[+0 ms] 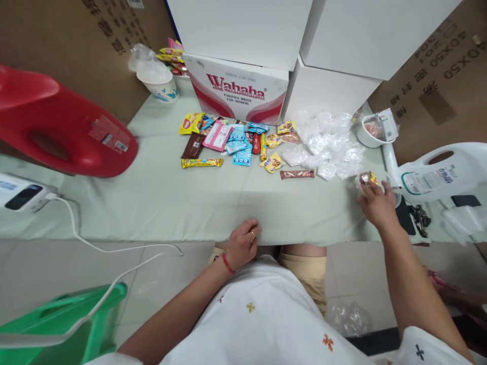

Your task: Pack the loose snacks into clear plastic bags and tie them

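My left hand (243, 243) rests at the table's front edge with its fingers curled in and nothing visible in them. Over at the right side of the table, my right hand (378, 205) has its fingertips on a small clear bag with a gold-and-red wrapped snack (368, 177) inside. To its left lies a heap of clear plastic bags (327, 144). Wrapped snacks are spread mid-table: a pink packet (218, 136), blue packets (242, 154), yellow cookie packets (273, 163), a brown bar (297, 174) and a long yellow bar (202, 162).
A red jug (64, 126) and a white power bank (26, 192) with a cable are at left. A paper cup (158, 86) and a Wahaha carton (239, 91) stand behind. At right are a white tub (371, 134), a white jug (445, 172) and keys (420, 220).
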`<action>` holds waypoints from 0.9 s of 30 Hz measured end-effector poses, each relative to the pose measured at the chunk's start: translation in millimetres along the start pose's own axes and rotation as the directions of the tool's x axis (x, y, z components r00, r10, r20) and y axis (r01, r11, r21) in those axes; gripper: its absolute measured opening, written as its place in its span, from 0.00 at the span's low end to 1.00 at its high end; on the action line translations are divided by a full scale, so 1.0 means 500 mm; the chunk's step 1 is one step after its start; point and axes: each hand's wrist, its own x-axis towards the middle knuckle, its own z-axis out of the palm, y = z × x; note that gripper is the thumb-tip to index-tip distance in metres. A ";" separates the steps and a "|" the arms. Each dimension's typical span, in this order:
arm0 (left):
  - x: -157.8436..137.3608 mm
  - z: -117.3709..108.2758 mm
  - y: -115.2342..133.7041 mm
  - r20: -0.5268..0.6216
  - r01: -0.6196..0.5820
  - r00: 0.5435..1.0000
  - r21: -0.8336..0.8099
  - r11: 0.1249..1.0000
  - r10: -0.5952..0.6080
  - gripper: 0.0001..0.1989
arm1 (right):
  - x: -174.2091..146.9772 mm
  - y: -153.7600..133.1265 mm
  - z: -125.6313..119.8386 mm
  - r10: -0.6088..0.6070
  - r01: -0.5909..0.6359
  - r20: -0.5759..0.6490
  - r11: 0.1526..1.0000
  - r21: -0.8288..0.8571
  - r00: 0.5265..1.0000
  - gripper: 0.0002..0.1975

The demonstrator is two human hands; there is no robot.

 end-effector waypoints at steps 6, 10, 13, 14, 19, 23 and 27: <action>-0.003 0.003 0.003 0.004 0.050 0.999 -0.031 0.998 -0.050 0.17 | 0.164 -0.129 -0.077 0.080 -0.031 -0.218 0.975 0.219 0.973 0.21; 0.003 -0.001 0.009 0.002 0.057 0.998 -0.041 0.998 -0.057 0.17 | 0.291 -0.317 -0.058 -0.174 0.217 -0.139 0.882 0.418 0.975 0.24; 0.006 -0.017 0.017 0.031 0.091 0.996 -0.110 0.990 -0.088 0.16 | 0.349 -0.407 -0.025 -0.207 0.169 0.039 0.880 0.443 0.978 0.18; 0.006 -0.024 0.019 0.037 0.115 0.993 -0.156 0.981 -0.110 0.16 | 0.353 -0.422 -0.019 -0.163 0.125 0.046 0.884 0.450 0.986 0.16; 0.024 -0.051 0.024 -0.005 0.281 0.950 -0.427 0.859 -0.313 0.10 | 0.274 -0.432 -0.014 0.250 -0.045 -0.156 0.646 0.762 0.956 0.18; 0.080 -0.039 0.017 -0.005 0.306 0.940 -0.437 0.846 -0.342 0.08 | 0.236 -0.433 0.001 0.293 -0.055 -0.200 0.677 0.734 0.935 0.22; 0.123 -0.017 -0.002 0.011 0.304 0.948 -0.346 0.888 -0.319 0.07 | 0.315 -0.432 0.021 0.068 -0.006 -0.093 0.837 0.548 0.993 0.30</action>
